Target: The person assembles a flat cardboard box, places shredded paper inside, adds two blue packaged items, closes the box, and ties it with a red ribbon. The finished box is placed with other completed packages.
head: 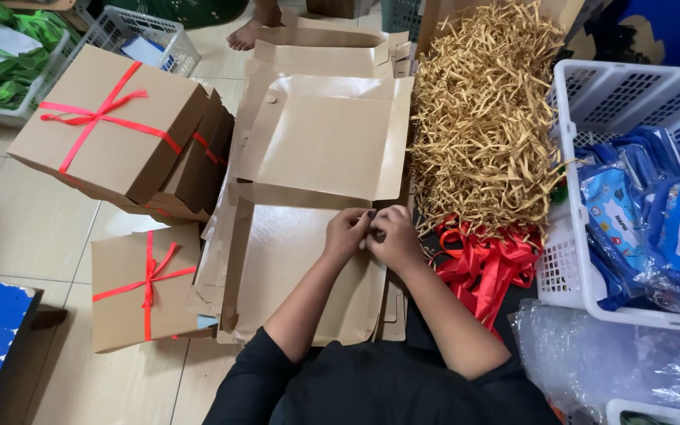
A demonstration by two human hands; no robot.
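My left hand (pixel 346 234) and my right hand (pixel 393 236) meet at the top right edge of a flat brown cardboard box blank (pixel 293 267) lying on the floor in front of me. Both hands have their fingers pinched together on a small dark part at that edge; what it is I cannot make out. A second unfolded box blank (pixel 328 134) lies just beyond the hands. A heap of red ribbon (pixel 485 264) lies right of my right forearm.
Closed brown boxes tied with red ribbon (pixel 112 126) (pixel 145 283) stack at the left. Shredded tan paper filler (pixel 482 118) piles at the right. A white basket (pixel 572 267) holds blue packets. Clear plastic wrap (pixel 600 362) lies below it. Someone's bare foot (pixel 252 31) shows at the top.
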